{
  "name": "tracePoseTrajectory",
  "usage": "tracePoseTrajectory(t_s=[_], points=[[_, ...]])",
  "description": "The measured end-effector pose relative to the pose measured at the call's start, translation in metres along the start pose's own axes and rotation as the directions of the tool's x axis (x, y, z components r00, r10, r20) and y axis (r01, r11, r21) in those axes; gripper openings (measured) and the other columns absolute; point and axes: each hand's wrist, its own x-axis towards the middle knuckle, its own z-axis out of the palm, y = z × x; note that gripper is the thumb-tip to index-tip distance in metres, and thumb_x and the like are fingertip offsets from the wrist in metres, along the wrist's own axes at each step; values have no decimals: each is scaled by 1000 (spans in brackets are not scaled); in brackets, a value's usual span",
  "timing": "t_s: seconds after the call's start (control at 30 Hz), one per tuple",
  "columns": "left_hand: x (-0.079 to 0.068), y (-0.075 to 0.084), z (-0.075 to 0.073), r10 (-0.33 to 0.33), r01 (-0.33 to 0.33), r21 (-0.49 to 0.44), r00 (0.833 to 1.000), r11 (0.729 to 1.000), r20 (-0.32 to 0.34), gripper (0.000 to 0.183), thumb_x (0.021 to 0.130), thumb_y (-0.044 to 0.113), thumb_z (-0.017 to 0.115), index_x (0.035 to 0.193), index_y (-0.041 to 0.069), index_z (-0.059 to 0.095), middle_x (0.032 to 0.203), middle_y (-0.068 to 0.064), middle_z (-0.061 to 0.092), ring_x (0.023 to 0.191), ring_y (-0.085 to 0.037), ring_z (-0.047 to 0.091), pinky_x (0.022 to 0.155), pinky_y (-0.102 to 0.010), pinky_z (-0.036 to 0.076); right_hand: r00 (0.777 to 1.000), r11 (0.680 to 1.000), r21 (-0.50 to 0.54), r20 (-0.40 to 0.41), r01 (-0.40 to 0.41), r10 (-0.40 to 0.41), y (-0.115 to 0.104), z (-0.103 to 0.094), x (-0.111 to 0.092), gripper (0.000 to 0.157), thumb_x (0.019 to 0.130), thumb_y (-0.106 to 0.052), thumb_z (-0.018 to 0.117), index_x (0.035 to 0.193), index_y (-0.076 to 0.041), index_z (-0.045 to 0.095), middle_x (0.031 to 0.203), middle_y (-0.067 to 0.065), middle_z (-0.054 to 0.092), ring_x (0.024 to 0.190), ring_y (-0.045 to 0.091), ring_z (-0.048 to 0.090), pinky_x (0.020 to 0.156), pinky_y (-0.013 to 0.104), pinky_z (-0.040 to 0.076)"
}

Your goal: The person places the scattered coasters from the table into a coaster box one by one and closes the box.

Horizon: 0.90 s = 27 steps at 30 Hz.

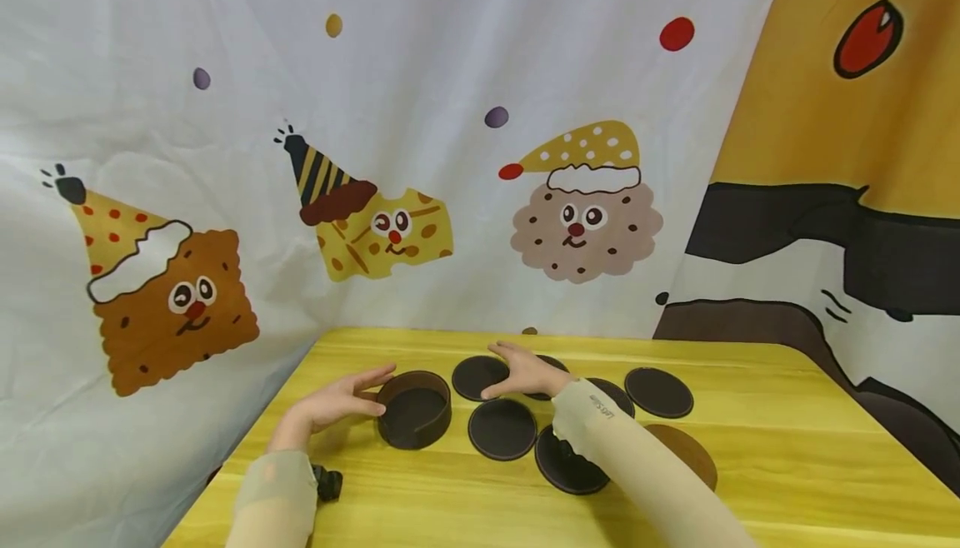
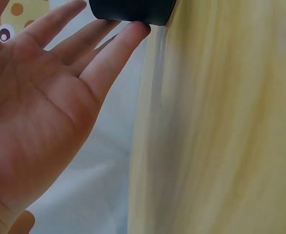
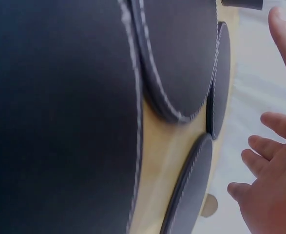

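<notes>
A round dark holder (image 1: 431, 433) with a raised wall and a brown inner side stands on the left part of the table. My left hand (image 1: 337, 404) is beside its left side, fingers spread. In the left wrist view a fingertip lies right at the lower edge of the holder (image 2: 133, 9). My right hand (image 1: 531, 371) hovers over the dark round coasters with its fingers extended and holds nothing. Below it lie one coaster (image 1: 502, 431) and another coaster (image 1: 467, 375). White stitching runs round the edge of a coaster (image 3: 181, 58) in the right wrist view.
More dark coasters lie to the right, one coaster (image 1: 660, 391) farthest out and one coaster (image 1: 566, 466) nearer me. A brown disc (image 1: 690, 452) is partly behind my right sleeve. The yellow wooden table (image 1: 787, 448) meets a printed cloth (image 1: 450, 73) at its back.
</notes>
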Motion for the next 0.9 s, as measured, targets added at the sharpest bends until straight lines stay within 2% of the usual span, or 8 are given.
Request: tracePoseTrajectory(t_s=[0.27, 0.43, 0.6, 0.9], points=[[-1, -1, 4, -27, 28, -9, 1000, 1000, 15, 83, 90, 11, 69, 155, 2, 17, 157, -27, 14, 132, -46, 37, 103, -54, 35, 999, 1000, -9, 37, -5, 6, 6, 17, 13, 104, 77, -59, 74, 152, -3, 30, 155, 24, 22, 141, 39, 25, 107, 56, 30], [-1, 2, 6, -28, 28, -1, 1000, 1000, -1, 82, 89, 10, 70, 154, 0, 19, 156, -28, 15, 132, -47, 37, 104, -56, 33, 999, 999, -10, 41, -36, 36, 2, 19, 15, 102, 76, -54, 77, 151, -2, 32, 155, 25, 24, 140, 40, 27, 106, 56, 31], [-1, 4, 6, -37, 37, 18, 999, 999, -22, 81, 89, 12, 70, 153, -1, 22, 155, -28, 17, 133, -47, 35, 104, -57, 32, 997, 998, -30, 49, -54, 55, -2, 19, 18, 100, 76, -52, 78, 150, -2, 34, 153, 26, 27, 138, 42, 30, 106, 62, 27], [-2, 2, 4, -32, 32, 5, 999, 999, -7, 81, 90, 8, 69, 153, -2, 19, 155, -28, 17, 131, -46, 39, 104, -57, 33, 997, 996, -68, 58, -54, 58, 0, 22, 29, 94, 76, -50, 79, 149, -6, 38, 152, 21, 32, 137, 39, 34, 106, 65, 22]])
